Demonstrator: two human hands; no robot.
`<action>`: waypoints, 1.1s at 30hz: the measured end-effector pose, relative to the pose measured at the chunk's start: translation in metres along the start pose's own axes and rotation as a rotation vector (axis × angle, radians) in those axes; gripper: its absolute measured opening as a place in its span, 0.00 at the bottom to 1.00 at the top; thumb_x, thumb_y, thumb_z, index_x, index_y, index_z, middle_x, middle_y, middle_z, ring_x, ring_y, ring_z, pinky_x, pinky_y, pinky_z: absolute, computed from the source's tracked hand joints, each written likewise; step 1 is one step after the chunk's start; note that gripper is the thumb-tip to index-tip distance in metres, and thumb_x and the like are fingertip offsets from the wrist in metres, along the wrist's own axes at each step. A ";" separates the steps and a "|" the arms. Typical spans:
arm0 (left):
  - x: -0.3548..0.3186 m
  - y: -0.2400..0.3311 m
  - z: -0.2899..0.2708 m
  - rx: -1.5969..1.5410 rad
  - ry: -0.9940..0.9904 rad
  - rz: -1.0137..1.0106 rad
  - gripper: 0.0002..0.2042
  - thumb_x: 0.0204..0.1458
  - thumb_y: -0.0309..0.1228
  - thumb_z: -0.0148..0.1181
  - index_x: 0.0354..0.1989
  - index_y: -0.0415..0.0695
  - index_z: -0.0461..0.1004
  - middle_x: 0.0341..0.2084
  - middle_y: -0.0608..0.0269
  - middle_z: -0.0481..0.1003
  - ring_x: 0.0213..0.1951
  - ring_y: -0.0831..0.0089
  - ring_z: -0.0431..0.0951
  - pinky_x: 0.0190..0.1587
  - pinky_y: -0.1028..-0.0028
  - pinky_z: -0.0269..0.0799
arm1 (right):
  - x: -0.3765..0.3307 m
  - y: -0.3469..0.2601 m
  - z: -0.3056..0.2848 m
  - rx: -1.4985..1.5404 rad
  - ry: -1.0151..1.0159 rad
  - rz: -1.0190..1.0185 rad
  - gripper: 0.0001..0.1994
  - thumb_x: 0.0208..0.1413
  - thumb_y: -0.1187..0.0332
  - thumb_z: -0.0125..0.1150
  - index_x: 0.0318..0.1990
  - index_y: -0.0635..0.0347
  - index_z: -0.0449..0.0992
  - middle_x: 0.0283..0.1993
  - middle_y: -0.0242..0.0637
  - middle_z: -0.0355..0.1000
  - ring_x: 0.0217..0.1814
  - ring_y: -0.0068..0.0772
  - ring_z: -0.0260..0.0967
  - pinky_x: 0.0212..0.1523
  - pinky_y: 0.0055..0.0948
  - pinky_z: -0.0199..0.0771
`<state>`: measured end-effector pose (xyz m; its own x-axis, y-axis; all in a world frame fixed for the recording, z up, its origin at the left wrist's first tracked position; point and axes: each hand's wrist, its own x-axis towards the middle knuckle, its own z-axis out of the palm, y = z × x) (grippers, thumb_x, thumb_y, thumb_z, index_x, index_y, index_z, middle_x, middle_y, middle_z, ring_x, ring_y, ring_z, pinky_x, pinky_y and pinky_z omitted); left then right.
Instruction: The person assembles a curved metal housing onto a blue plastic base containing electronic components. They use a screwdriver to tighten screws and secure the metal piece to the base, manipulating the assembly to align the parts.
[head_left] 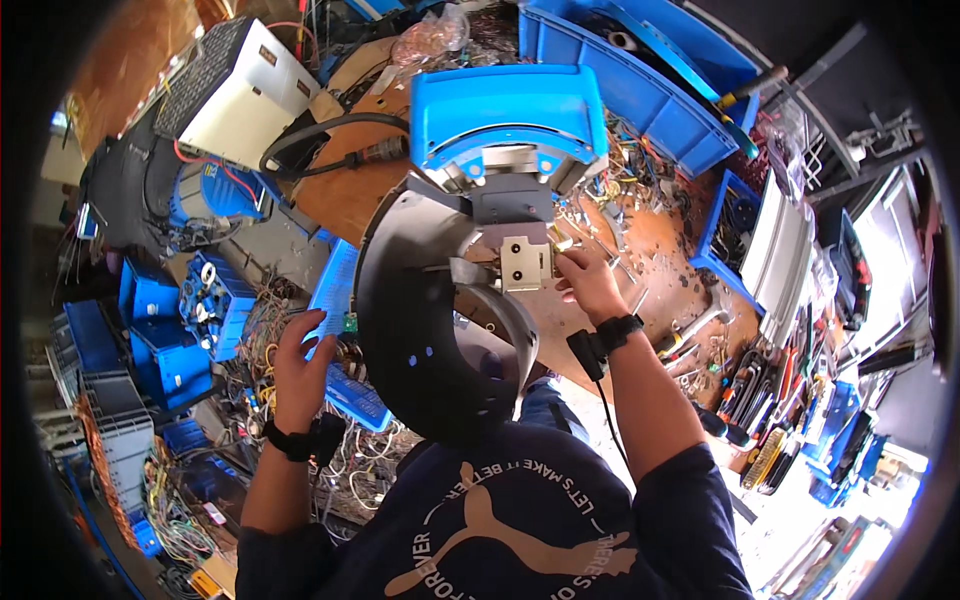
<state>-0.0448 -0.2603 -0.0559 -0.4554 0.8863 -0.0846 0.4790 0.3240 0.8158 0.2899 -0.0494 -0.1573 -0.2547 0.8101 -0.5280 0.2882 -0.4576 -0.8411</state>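
A large black curved shell (pixel 400 330) stands in front of me, its open inner side facing right. Fixed at its upper end is a blue housing (pixel 505 100) with a curved lower edge. A pale metal bracket (pixel 524 263) with two dark round holes sits below a dark grey plate (pixel 512 206). My right hand (pixel 590 285) has its fingers curled together at the bracket's right edge, partly hiding what they grip. To the left of the shell, my left hand (pixel 303 362) is raised with fingers apart and holds nothing. A small green piece (pixel 350 322) shows between it and the shell.
Metal scraps and tools, including a hammer (pixel 700 320), lie on the brown bench (pixel 655 250). A blue crate (pixel 640 75) stands at the back right. A white box-shaped unit (pixel 255 95) sits back left. Tangled wires and blue bins (pixel 165 350) fill the left side.
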 end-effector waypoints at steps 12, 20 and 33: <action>-0.005 -0.017 0.012 -0.174 0.029 -0.100 0.14 0.51 0.27 0.57 0.46 0.39 0.71 0.46 0.56 0.71 0.46 0.69 0.72 0.45 0.73 0.68 | 0.005 -0.004 -0.003 0.033 -0.024 0.116 0.12 0.57 0.63 0.50 0.43 0.61 0.72 0.31 0.31 0.70 0.27 0.22 0.69 0.25 0.21 0.71; -0.009 0.006 0.017 -0.268 -0.186 -0.369 0.17 0.53 0.41 0.56 0.33 0.35 0.74 0.22 0.63 0.72 0.26 0.77 0.69 0.29 0.76 0.64 | 0.011 0.011 -0.010 0.176 -0.032 0.157 0.13 0.57 0.63 0.52 0.44 0.61 0.72 0.32 0.31 0.70 0.31 0.22 0.71 0.28 0.21 0.71; -0.009 0.051 0.034 0.041 -0.202 -0.221 0.18 0.48 0.41 0.62 0.26 0.34 0.74 0.16 0.59 0.72 0.21 0.75 0.70 0.26 0.73 0.64 | 0.006 0.008 -0.004 0.240 -0.017 0.111 0.15 0.57 0.63 0.54 0.46 0.63 0.71 0.32 0.31 0.71 0.31 0.23 0.72 0.29 0.21 0.70</action>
<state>0.0092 -0.2411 -0.0331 -0.3956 0.8394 -0.3728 0.4165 0.5257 0.7417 0.2944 -0.0467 -0.1670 -0.2497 0.7448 -0.6188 0.0882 -0.6189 -0.7805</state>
